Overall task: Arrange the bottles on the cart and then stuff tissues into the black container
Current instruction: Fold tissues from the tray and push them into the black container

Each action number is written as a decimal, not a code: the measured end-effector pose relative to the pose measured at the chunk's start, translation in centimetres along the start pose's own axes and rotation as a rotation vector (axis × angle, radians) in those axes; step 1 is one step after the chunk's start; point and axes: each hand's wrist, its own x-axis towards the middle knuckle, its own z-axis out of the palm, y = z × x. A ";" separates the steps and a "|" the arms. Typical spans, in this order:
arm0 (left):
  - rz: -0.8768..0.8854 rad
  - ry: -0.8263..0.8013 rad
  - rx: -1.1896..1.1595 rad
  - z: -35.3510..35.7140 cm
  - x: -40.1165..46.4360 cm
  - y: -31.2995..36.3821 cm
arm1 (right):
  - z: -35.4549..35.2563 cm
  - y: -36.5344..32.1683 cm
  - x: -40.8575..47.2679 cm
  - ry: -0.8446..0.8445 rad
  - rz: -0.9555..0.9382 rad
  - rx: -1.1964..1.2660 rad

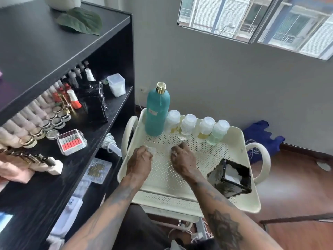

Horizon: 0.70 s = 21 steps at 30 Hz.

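Observation:
A cream perforated cart tray [239, 199] holds a tall teal bottle [157, 112] with a gold cap at its back left. Beside it stands a row of several small clear bottles [205, 129] with white caps. The black container [231, 179] sits at the tray's right, tilted, with white tissue inside. My left hand [139, 160] rests on the tray's middle, closed on a white tissue [151, 150]. My right hand [182, 158] lies next to it, closed on another bit of white tissue [173, 152].
A black shelf unit [54, 51] stands at the left, packed with nail polish bottles [36, 120], a drill-bit case [72, 141] and a white tub [116, 85]. A blue bag [259, 136] lies on the wooden floor by the grey wall. The cart has looped handles [264, 159].

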 end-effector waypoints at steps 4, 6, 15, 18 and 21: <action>0.037 0.081 0.027 -0.6 -0.3 -1.0 | 1.2 -0.2 0.6 0.052 -0.027 -0.062; 0.064 0.086 0.036 -0.8 -0.3 -1.2 | 1.1 -0.3 0.3 0.073 -0.037 -0.059; 0.079 0.078 0.047 -1.3 -0.1 -1.4 | -5.7 -0.8 -9.2 0.181 -0.307 0.376; 0.081 0.065 0.079 -1.0 -0.4 -0.9 | -11.0 3.5 -13.0 0.408 -0.299 0.403; 0.053 0.044 0.102 -1.1 -0.4 -0.8 | -14.3 8.6 -14.8 0.642 -0.140 0.337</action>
